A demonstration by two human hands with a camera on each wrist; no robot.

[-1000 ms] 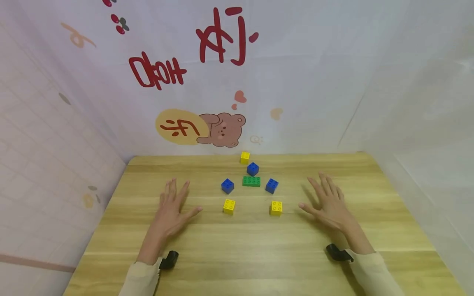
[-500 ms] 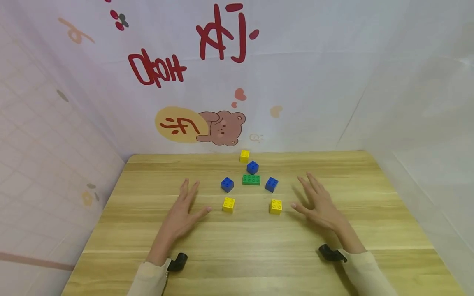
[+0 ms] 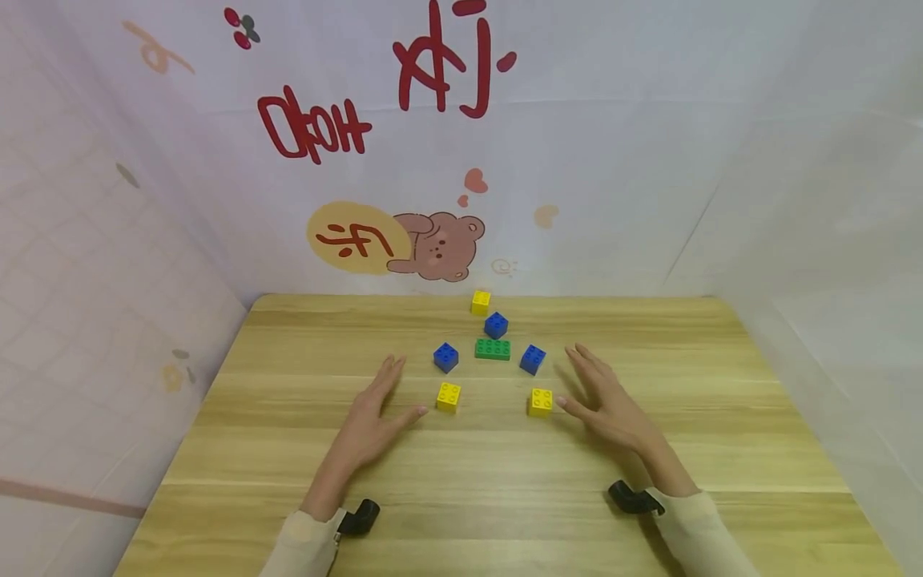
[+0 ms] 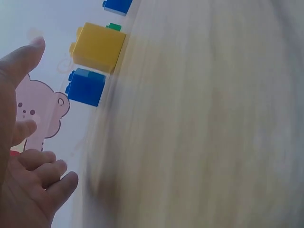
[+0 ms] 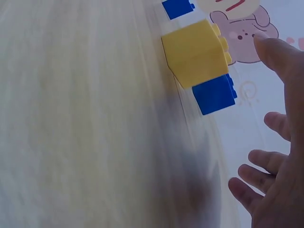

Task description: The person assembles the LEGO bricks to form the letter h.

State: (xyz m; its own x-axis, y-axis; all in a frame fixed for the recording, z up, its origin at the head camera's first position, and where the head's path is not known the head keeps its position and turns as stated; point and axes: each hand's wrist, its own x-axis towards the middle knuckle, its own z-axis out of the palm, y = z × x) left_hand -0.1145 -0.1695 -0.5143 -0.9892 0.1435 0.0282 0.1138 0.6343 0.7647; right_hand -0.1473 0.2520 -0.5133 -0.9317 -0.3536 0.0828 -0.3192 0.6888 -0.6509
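The left hand point(image 3: 370, 426) and right hand point(image 3: 611, 409), spread wide and empty, would best come in low and level on the left yellow block point(image 3: 449, 397) and right yellow block point(image 3: 541, 402), about midway between the table's point(image 3: 483, 497) side edges, without nudging the 2 blue blocks point(image 3: 445, 358) point(image 3: 533, 360) just behind.

On the white backdrop point(image 3: 613, 160), printed Chinese characters lie on their sides, tops toward the right; red 安 point(image 3: 437, 64) stands at upper centre of the head view; red 喜 point(image 3: 310, 132) sits left of and below it; dark red 乐 point(image 3: 353, 239) fills the yellow disc point(image 3: 371, 260), left of centre; the right wrist view's top edge cuts this disc's lettering, unreadable there.
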